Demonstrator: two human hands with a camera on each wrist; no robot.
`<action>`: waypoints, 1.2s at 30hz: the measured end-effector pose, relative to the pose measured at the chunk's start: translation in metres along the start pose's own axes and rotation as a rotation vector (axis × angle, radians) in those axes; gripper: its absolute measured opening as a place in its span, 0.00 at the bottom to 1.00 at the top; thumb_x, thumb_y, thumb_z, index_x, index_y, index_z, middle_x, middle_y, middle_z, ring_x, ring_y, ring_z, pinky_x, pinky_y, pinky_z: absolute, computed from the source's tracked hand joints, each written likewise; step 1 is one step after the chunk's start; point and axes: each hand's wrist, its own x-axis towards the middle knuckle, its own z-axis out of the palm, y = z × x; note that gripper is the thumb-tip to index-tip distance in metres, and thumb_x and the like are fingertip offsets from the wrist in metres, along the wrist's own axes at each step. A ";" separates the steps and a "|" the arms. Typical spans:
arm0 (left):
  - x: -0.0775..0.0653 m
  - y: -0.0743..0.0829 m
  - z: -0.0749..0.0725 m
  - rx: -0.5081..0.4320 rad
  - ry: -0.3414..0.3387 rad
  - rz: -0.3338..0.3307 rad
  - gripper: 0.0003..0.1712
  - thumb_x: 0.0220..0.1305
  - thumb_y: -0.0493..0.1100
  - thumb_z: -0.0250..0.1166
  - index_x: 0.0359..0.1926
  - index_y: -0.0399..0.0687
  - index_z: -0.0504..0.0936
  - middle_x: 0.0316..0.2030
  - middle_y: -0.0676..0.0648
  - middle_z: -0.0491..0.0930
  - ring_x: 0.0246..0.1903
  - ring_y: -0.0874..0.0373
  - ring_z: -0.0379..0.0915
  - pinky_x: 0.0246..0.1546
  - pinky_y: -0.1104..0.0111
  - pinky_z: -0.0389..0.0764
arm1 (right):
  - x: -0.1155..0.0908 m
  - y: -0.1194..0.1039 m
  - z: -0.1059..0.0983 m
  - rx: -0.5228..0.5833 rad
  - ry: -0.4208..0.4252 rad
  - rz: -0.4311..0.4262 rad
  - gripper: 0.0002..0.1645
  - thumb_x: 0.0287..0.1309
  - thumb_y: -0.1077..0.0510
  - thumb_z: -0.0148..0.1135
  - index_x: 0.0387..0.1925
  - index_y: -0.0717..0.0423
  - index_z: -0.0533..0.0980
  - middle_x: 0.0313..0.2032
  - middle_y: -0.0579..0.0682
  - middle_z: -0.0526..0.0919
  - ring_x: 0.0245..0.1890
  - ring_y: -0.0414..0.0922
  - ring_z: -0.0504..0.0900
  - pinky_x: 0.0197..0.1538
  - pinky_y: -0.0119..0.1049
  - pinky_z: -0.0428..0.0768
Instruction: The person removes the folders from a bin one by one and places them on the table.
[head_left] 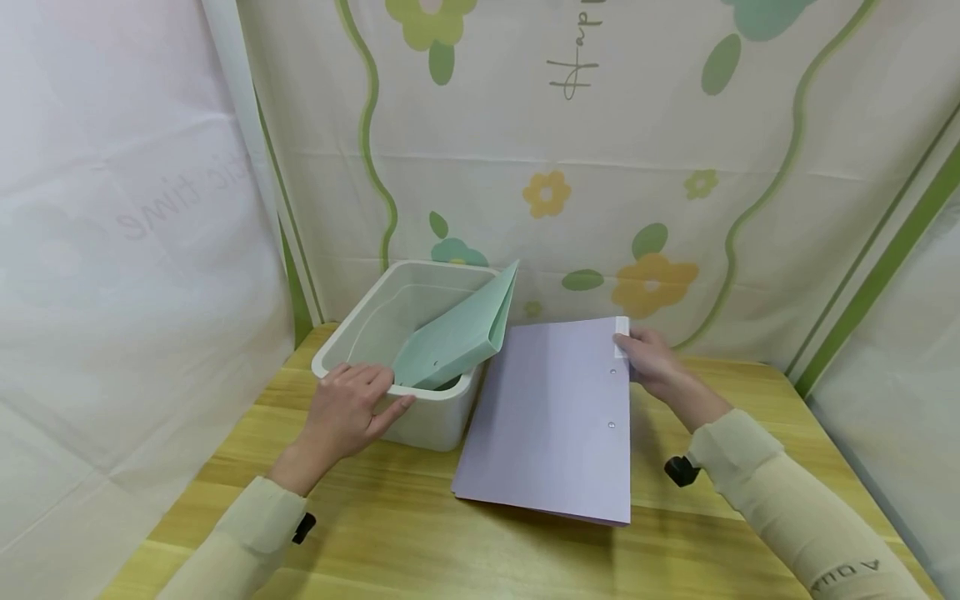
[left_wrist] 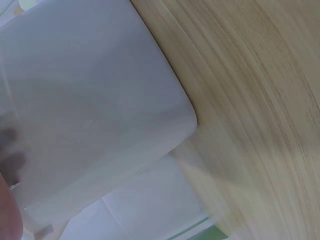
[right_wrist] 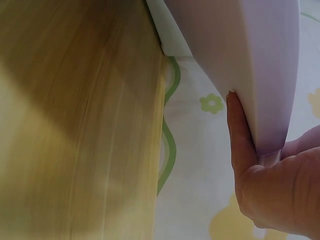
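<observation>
A white plastic bin (head_left: 442, 419) stands on the table, and my left hand (head_left: 351, 408) holds its near rim, fingers over the edge and thumb along the outside. Inside the bin a mint green folder (head_left: 457, 333) leans to the right, its upper end sticking out above the rim. Right of the bin, my right hand (head_left: 652, 360) pinches a lilac folder (head_left: 551, 417) at the upper part of its right-hand edge, near a white label. In the right wrist view the thumb and fingers clasp that folder's spine (right_wrist: 272, 100). The left wrist view shows mostly the bin's outer wall (left_wrist: 100, 95).
Beneath everything is a wood-grain table (head_left: 390, 533). A printed cloth (head_left: 480, 125) with flowers hangs behind it, and pale cloth sides (head_left: 135, 292) stand to the left and right. Close behind the bin and the lilac folder is the back cloth.
</observation>
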 end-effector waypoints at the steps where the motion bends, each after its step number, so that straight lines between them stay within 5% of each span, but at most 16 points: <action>1: 0.000 0.000 0.000 0.000 0.001 0.001 0.33 0.76 0.71 0.41 0.26 0.50 0.64 0.19 0.56 0.62 0.20 0.57 0.66 0.28 0.57 0.72 | 0.001 0.001 0.000 0.001 0.003 -0.001 0.33 0.81 0.55 0.39 0.72 0.78 0.54 0.50 0.61 0.78 0.40 0.40 0.83 0.44 0.36 0.83; 11: 0.000 0.000 0.000 0.004 -0.002 0.004 0.33 0.77 0.71 0.40 0.26 0.50 0.64 0.20 0.56 0.61 0.19 0.58 0.65 0.27 0.59 0.70 | 0.007 0.008 0.000 0.009 0.009 0.005 0.31 0.80 0.56 0.40 0.70 0.79 0.57 0.42 0.54 0.81 0.37 0.40 0.83 0.42 0.36 0.84; 24: -0.001 -0.001 0.001 0.021 -0.001 -0.002 0.33 0.76 0.71 0.41 0.26 0.51 0.62 0.20 0.56 0.62 0.20 0.57 0.68 0.26 0.61 0.66 | 0.013 0.013 -0.001 -0.014 -0.008 0.031 0.33 0.81 0.56 0.39 0.72 0.79 0.53 0.59 0.71 0.73 0.40 0.41 0.84 0.45 0.37 0.84; 36: -0.001 -0.001 0.000 0.012 0.001 0.000 0.33 0.76 0.71 0.41 0.26 0.51 0.62 0.20 0.56 0.61 0.20 0.58 0.66 0.26 0.62 0.65 | 0.028 0.028 -0.003 -0.026 -0.010 0.047 0.32 0.80 0.58 0.40 0.72 0.80 0.53 0.55 0.69 0.76 0.38 0.42 0.84 0.45 0.39 0.85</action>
